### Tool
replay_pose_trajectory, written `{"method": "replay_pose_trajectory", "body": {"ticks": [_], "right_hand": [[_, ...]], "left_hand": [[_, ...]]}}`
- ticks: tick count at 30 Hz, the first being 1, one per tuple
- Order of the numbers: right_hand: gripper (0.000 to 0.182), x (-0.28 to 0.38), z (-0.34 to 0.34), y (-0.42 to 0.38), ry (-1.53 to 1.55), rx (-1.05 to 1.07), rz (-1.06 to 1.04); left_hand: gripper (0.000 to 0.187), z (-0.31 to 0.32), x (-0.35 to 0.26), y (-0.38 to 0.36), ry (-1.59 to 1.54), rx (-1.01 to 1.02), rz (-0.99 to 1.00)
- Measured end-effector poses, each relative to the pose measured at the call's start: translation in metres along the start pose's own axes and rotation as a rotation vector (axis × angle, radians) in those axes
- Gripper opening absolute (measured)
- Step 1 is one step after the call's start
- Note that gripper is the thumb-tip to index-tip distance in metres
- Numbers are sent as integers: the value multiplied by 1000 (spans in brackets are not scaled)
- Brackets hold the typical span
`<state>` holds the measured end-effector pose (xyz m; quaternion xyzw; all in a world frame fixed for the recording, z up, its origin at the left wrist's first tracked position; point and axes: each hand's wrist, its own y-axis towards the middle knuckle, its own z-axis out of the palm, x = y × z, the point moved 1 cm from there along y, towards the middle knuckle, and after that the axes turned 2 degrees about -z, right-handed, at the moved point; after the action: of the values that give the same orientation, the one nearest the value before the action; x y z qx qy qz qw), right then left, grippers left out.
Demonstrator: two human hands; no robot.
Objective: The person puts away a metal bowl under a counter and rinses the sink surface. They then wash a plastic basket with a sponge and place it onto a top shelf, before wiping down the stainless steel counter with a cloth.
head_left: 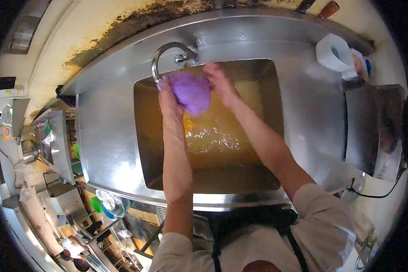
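Observation:
A purple cloth [191,93] is held up under the curved steel faucet [167,56], where water runs down onto it. My left hand [167,95] grips its left side and my right hand [220,81] grips its right side. Both hands are over the far end of a deep steel sink [276,113] that holds yellowish water, rippling below the cloth.
Steel counter [109,131] surrounds the sink. A white roll and containers [337,54] stand at the far right, beside a steel box [371,127]. Shelves with bowls and utensils [54,145] are at the left. The wall behind [122,27] is stained dark.

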<state>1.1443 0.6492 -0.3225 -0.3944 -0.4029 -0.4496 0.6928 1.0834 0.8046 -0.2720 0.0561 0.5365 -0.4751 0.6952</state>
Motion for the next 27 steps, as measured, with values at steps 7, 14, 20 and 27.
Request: {"method": "replay_pose_trajectory", "body": {"ticks": [7,14,20,27], "right_hand": [[26,-18,75,-29,-377,307,-280],[28,-5,115,-26,-769,194,-431],[22,0,80,-19,-423,35,-195],[35,1,65,-13,-354,22,-316]], "left_hand": [[39,-26,8,-25,-588,315,62],[38,-33,38,-17,-164,91,-57],[31,-4,22,-34,-210,297,-89],[27,-33,5,-31,1,97,70]]}}
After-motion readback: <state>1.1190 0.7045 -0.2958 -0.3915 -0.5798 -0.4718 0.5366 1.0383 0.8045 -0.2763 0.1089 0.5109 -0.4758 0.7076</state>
